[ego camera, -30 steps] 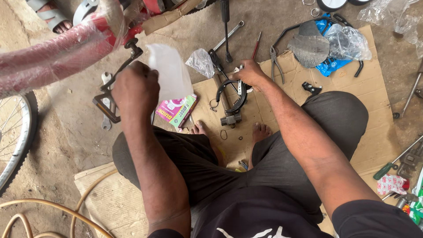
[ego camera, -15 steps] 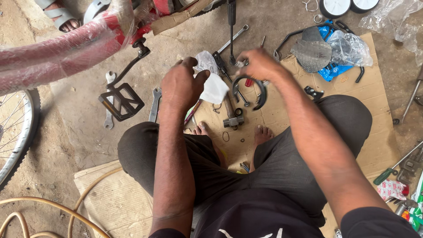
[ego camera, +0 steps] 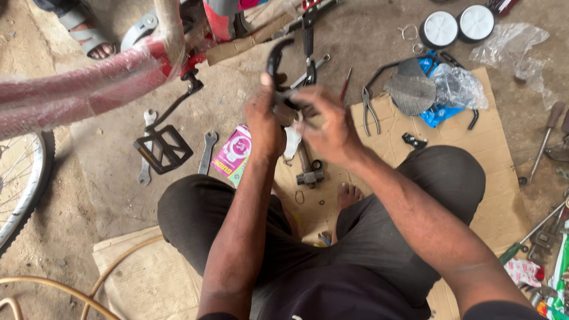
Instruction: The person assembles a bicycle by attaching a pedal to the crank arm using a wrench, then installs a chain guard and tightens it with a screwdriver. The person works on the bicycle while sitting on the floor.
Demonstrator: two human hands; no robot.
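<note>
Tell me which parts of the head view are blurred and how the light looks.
Head view: both hands, left and right, and the curved black part they hold are motion-blurred; pliers and cardboard stay sharp; light is soft, shadows faint.

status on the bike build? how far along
Done: the pedal sits on its crank, and the red frame is wrapped in plastic. In hand: left hand and right hand both grip a curved black brake part. Left: two small white wheels, pliers and spanners lie unused.
</note>
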